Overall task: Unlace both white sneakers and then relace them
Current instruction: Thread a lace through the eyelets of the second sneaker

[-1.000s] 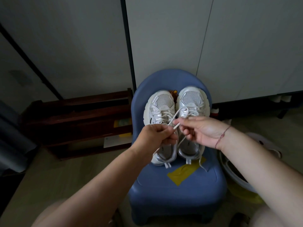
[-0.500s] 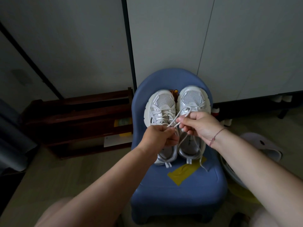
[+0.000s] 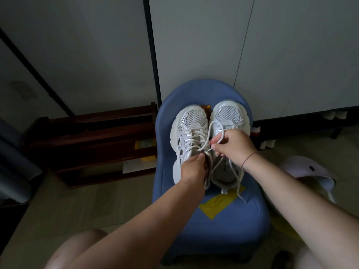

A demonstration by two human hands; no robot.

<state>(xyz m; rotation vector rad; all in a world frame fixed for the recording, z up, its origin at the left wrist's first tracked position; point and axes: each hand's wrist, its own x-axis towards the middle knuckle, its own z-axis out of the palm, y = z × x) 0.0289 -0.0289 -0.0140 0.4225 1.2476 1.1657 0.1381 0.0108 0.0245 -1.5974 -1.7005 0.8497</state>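
Observation:
Two white sneakers stand side by side, toes pointing away, on a small blue chair (image 3: 223, 220). The left sneaker (image 3: 189, 129) still has its laces crossed. The right sneaker (image 3: 227, 115) has a loose white lace (image 3: 210, 129) looped above its tongue. My right hand (image 3: 236, 147) pinches that lace over the right sneaker. My left hand (image 3: 193, 168) is closed on the lace's other part, low between the two shoes, covering the left sneaker's heel. A free lace end (image 3: 240, 191) trails over the seat.
A yellow tape patch (image 3: 215, 207) is stuck on the seat. A dark wooden rack (image 3: 87, 144) stands to the left of the chair. A pale lilac object (image 3: 310, 171) lies on the floor at right. White cabinet panels (image 3: 194, 45) rise behind the chair.
My right hand has moved up and away over the right sneaker, drawing the lace into a taller loop. My left hand has dropped lower, toward the heels.

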